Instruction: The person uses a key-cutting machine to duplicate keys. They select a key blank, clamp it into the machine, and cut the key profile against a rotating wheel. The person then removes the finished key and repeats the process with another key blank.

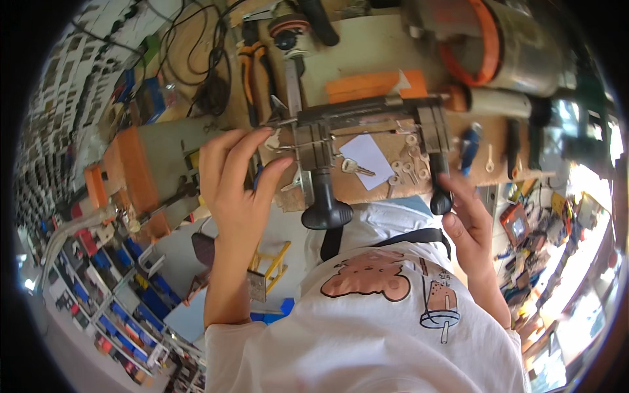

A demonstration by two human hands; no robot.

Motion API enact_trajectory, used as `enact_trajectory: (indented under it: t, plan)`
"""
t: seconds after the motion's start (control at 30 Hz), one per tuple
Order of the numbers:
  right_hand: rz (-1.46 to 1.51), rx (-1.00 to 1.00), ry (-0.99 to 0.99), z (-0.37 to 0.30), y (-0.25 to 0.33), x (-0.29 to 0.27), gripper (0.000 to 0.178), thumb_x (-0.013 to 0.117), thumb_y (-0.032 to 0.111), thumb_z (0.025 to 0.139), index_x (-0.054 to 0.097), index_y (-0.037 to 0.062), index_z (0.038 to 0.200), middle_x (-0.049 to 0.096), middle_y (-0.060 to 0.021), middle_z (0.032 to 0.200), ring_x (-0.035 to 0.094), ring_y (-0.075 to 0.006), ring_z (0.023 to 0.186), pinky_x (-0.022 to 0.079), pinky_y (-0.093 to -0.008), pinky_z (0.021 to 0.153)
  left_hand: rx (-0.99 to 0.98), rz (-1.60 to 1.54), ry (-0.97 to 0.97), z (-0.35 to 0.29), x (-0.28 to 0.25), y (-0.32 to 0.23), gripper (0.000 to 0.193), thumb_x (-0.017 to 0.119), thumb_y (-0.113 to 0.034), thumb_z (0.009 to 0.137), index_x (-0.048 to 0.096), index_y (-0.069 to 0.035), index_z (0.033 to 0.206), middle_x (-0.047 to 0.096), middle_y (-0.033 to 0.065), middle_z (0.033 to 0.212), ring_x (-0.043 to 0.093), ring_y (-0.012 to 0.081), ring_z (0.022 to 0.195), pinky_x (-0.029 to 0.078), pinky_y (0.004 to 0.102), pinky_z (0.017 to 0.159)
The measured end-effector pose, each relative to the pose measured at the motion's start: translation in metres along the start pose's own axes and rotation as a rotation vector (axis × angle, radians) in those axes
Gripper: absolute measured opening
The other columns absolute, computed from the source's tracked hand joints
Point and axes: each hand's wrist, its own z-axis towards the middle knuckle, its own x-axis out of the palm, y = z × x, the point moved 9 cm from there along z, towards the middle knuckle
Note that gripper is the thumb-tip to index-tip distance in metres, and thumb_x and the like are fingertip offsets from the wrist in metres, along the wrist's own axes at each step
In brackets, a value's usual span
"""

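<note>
A dark metal two-clamp vise, like a key-cutting jig [367,110], lies across the bench edge before me. Its left clamp has a black knob [326,208]; a second black knob [441,200] hangs under the right clamp. My right hand [468,219] holds that right knob between thumb and fingers. Beside the left clamp, my left hand [232,173] has thumb and fingertips apart, with nothing plainly gripped. A silvery key [273,139] shows close to its fingertips. Between the clamps, a key [356,168] lies on white paper [372,152], with several loose keys [409,169] to the right.
Behind the vise are an orange box [375,85], orange-handled pliers [255,75] and a caliper-like metal tool [293,85]. Black cables [209,65] tangle at far left. A large cylinder with an orange band [488,42] stands back right. Blue bins [124,298] fill shelves lower left.
</note>
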Motion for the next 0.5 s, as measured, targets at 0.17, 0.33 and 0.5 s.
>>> enact_trajectory:
  t: [0.17,0.33,0.5]
  plan:
    - [-0.243,-0.24,-0.085,-0.028,0.052,0.012,0.037,0.064,0.001,0.07,0.058,0.0012,0.107,0.058,-0.0101,0.095,0.055,-0.0272,0.082,0.045,-0.0353,0.072,0.035,-0.14,0.181,-0.002,0.027,-0.002,0.014,0.066,-0.001,0.071,0.061,-0.002,0.084,0.055,0.0094,0.079,0.054,0.0237,0.068,0.044,0.0304,0.062]
    - [0.437,-0.1,0.073,0.0,0.016,0.111,0.045,0.062,0.015,0.081,0.046,0.0065,0.121,0.054,-0.0126,0.105,0.054,-0.0266,0.096,0.045,-0.0369,0.082,0.08,-0.267,0.242,0.003,0.035,-0.002,0.009,0.06,-0.006,0.081,0.057,0.002,0.081,0.054,0.0065,0.074,0.053,0.0171,0.066,0.041,0.0246,0.06]
    - [1.833,0.143,-0.044,0.013,0.004,0.169,0.033,0.058,0.012,0.085,0.043,0.0115,0.115,0.055,-0.0064,0.098,0.055,-0.0195,0.083,0.047,-0.0345,0.072,0.039,-0.403,0.259,0.0,0.045,0.014,0.014,0.058,-0.011,0.086,0.059,0.003,0.083,0.056,0.003,0.067,0.051,0.0079,0.059,0.039,0.0218,0.054]
